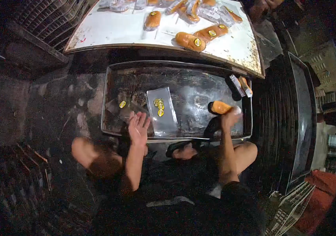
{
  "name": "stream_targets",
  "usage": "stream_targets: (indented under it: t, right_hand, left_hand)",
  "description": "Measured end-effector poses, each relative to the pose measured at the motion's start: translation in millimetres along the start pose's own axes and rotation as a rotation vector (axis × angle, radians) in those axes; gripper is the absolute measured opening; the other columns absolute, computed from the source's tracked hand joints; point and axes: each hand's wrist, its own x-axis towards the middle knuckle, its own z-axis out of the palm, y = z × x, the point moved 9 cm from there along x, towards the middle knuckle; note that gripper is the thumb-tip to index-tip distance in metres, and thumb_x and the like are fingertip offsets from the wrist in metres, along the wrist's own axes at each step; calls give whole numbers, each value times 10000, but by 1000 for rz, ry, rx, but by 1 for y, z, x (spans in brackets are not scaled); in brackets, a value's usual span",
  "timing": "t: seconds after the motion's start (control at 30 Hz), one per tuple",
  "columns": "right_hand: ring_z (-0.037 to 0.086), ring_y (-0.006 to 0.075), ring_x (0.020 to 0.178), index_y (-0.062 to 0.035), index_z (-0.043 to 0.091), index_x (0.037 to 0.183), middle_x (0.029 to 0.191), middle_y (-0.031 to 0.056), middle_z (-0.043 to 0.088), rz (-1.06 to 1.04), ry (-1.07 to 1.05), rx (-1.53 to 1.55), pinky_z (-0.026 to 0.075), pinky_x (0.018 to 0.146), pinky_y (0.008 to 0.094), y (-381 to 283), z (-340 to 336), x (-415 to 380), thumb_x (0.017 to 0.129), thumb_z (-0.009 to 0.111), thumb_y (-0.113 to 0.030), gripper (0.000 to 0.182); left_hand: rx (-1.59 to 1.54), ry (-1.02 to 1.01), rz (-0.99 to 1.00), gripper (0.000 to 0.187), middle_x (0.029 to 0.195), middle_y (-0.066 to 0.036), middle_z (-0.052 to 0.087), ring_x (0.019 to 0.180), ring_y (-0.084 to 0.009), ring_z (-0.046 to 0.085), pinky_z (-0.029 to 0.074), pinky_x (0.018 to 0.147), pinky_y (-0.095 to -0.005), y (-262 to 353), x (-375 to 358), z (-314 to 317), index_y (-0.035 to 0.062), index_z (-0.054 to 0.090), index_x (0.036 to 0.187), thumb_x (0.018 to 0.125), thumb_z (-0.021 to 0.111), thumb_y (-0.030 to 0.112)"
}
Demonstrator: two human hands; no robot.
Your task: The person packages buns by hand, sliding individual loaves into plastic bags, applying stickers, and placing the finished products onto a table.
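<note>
My left hand (138, 129) is raised over the near left part of a dark metal tray (191, 84), palm showing and fingers spread, with nothing in it. My right hand (230, 119) closes on the near end of a golden bread roll (220, 107) above the tray's right side. A whitish blurred patch shows at its fingers. Between the hands lies a stack of clear plastic bags (167, 122) with several round yellow stickers (160, 113) on top. One more yellow sticker (122, 104) sits left of the stack, near my left fingertips.
Wrapped bread (246, 86) leans in the tray's far right corner. Beyond the tray, a white-topped table (116, 29) holds several rolls, some with stickers, such as a near roll (190, 41). Stacked trays (301, 114) stand at right, with a plastic crate (294, 208) below.
</note>
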Motion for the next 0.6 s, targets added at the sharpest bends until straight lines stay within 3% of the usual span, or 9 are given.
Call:
stream_targets:
  t: [0.03, 0.07, 0.13, 0.2, 0.27, 0.33, 0.37, 0.53, 0.6]
  right_hand:
    - [500, 385, 882, 23, 382, 1092, 1040, 227, 477, -217, 52, -283, 396, 779, 386, -19, -16, -11, 686, 605, -153, 496]
    - [504, 360, 905, 33, 414, 1063, 955, 216, 528, -361, -22, -55, 388, 783, 395, -29, -26, -14, 668, 618, -129, 474]
    - [484, 338, 977, 48, 416, 1099, 1029, 204, 514, -4, -196, 124, 374, 822, 390, -49, -54, -30, 689, 600, -143, 489]
    - [462, 294, 1039, 26, 414, 1148, 1072, 197, 506, -338, -241, 294, 349, 874, 367, -92, -68, -76, 724, 569, -147, 483]
    - [449, 270, 1059, 8, 448, 1138, 1103, 183, 495, -385, -547, 480, 321, 908, 335, -118, -46, -134, 751, 536, -144, 424]
    - [429, 243, 1089, 4, 474, 1110, 1145, 144, 476, -456, -897, 611, 302, 926, 319, -193, -60, -196, 761, 520, -132, 378]
    - [434, 227, 1078, 7, 478, 1100, 1129, 148, 485, -617, -891, 587, 312, 917, 318, -216, -62, -212, 767, 523, -137, 366]
    - [437, 196, 1025, 3, 398, 1156, 1109, 116, 459, -344, -879, 669, 338, 866, 289, -212, -36, -231, 769, 551, -142, 441]
    - [431, 188, 1023, -1, 361, 1181, 1115, 106, 443, -252, -860, 668, 342, 858, 283, -208, -30, -240, 770, 555, -149, 478]
  left_hand:
    - [3, -3, 55, 455, 1019, -79, 450, 1034, -294, 429, 373, 886, -461, 8, 4, -2, 80, 323, 1178, 782, 527, 174]
    - [3, 7, 62, 455, 1019, -79, 450, 1034, -294, 429, 373, 886, -461, 15, 8, -4, 80, 323, 1178, 782, 527, 174]
    - [-71, 22, 162, 424, 1074, -99, 403, 1062, -311, 403, 375, 883, -471, 34, 16, -6, 68, 335, 1138, 784, 530, 195]
    - [-110, 60, 154, 398, 1079, -109, 399, 1042, -319, 420, 377, 882, -473, 31, 24, -5, 74, 340, 1118, 796, 520, 222]
    - [-188, -7, 96, 409, 1086, -110, 392, 1029, -325, 429, 388, 870, -467, 12, 21, 15, 81, 324, 1133, 811, 502, 261]
    - [-8, -93, 117, 484, 1111, -109, 404, 1044, -348, 426, 395, 842, -465, -13, 9, 31, 93, 267, 1226, 826, 471, 272]
    - [87, -156, 84, 465, 1110, -118, 433, 1032, -343, 444, 388, 857, -453, -22, -1, 43, 97, 284, 1234, 828, 450, 250]
    - [47, -236, -63, 451, 1106, -117, 485, 1019, -289, 476, 392, 860, -407, -34, -19, 46, 87, 333, 1219, 808, 457, 226]
    - [247, -121, -225, 441, 1067, -105, 514, 990, -249, 501, 399, 853, -386, -65, -36, 24, 60, 371, 1185, 793, 475, 233]
